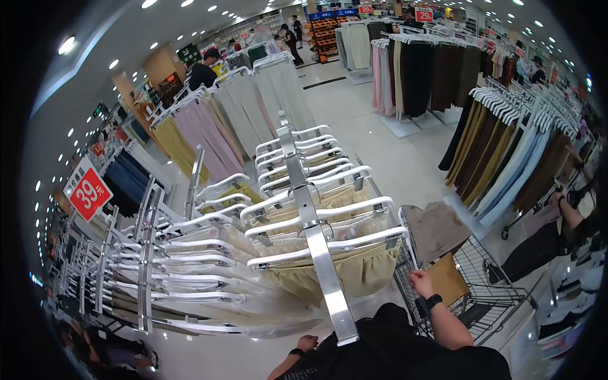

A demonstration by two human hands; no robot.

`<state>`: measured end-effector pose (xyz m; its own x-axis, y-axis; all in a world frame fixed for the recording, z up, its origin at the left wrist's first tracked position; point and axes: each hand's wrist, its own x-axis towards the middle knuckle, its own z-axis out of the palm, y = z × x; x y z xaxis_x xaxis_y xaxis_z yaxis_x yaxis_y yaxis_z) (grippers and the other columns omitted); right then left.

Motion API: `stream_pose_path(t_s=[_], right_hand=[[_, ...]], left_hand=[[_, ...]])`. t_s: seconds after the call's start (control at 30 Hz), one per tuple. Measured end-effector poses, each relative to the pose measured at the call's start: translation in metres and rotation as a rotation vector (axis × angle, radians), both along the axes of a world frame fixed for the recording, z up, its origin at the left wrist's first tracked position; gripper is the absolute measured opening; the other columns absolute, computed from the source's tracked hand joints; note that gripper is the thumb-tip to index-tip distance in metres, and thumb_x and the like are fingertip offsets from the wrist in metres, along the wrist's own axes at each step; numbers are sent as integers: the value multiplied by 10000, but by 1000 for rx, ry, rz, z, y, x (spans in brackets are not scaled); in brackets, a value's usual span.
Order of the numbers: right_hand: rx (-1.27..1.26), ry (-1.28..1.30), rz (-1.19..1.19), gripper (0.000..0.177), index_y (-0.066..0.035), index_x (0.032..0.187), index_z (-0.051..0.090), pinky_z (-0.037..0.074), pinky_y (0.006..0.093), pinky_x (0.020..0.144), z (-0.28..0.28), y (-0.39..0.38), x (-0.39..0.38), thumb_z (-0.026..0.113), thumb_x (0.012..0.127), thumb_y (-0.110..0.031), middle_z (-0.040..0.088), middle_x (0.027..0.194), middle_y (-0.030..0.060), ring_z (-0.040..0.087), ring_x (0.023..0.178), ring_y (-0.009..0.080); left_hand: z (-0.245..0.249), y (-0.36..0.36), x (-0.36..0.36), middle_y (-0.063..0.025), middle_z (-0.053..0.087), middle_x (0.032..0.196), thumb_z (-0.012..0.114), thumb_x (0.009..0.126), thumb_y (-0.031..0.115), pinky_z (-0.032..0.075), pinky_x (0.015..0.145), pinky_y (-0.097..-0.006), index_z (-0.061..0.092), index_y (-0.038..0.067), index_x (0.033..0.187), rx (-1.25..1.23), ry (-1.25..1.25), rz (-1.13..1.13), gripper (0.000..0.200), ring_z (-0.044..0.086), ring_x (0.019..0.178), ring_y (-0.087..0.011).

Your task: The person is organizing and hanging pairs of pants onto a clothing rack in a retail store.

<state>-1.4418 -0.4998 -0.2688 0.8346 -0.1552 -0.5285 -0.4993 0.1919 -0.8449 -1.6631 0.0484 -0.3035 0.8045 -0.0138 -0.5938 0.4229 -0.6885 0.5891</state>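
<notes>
My right hand (pixel 420 283), with a dark watch at the wrist, is closed on the lower end of a white hanger (pixel 409 244) beside a shopping cart. A grey-brown garment (pixel 437 229) lies over the cart next to this hanger. Down near the floor, left of the metal rail's end, my left hand (pixel 308 343) has curled fingers and nothing visible in them. Between and above my hands, white hangers with beige and khaki elastic-waist garments (pixel 361 271) hang from a metal rail (pixel 310 221).
The wire cart (pixel 500 294) holds a brown flat item (pixel 448 280). More hangers (pixel 196 259) crowd the left, beneath a red price sign (pixel 89 189). Trouser racks (pixel 500 152) stand right and ahead. A person (pixel 538 244) is at the right; others are in the distance.
</notes>
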Motion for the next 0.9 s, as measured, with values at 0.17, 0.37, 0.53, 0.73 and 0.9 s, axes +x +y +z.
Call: stream_pose_path(t_s=[0.17, 0.37, 0.53, 0.73, 0.9], right_hand=[[-483, -223, 18, 230, 11, 1164, 704, 578, 326, 735, 1, -5, 58, 691, 955, -85, 750, 956, 75, 695, 812, 167], [-692, -87, 96, 456, 25, 1226, 689, 567, 401, 918, -41, -44, 154, 787, 853, -219, 746, 1093, 207, 722, 1020, 336], [-789, -44, 231, 597, 68, 1344, 591, 525, 460, 1028, -98, -52, 190, 771, 882, -263, 679, 1261, 308, 676, 1160, 444], [-655, -45, 446, 614, 87, 1312, 606, 521, 491, 1026, -152, -37, 212, 706, 934, -386, 680, 1244, 341, 658, 1187, 484], [-739, -108, 457, 500, 59, 1043, 720, 541, 516, 864, -186, -35, 216, 619, 985, -427, 745, 986, 277, 718, 970, 458]], left_hand=[[-28, 41, -25, -111, 784, 924, 712, 844, 436, 571, 815, -495, 723, 98, 1022, 253, 158, -338, 382, 737, 938, -358], [-27, 10, -40, -155, 758, 905, 736, 810, 411, 574, 806, -523, 724, 127, 992, 497, 15, -300, 337, 724, 941, -390], [-5, -43, -55, -218, 752, 1135, 662, 914, 479, 560, 883, -497, 792, 115, 996, 144, 109, 178, 396, 706, 1068, -427], [103, -140, -14, -214, 766, 1105, 673, 923, 448, 546, 935, -450, 785, 50, 1087, 118, 228, 657, 445, 721, 1067, -371], [72, -142, -62, -170, 768, 1012, 600, 929, 361, 563, 902, -505, 755, 118, 949, 294, 30, 544, 289, 712, 990, -403]])
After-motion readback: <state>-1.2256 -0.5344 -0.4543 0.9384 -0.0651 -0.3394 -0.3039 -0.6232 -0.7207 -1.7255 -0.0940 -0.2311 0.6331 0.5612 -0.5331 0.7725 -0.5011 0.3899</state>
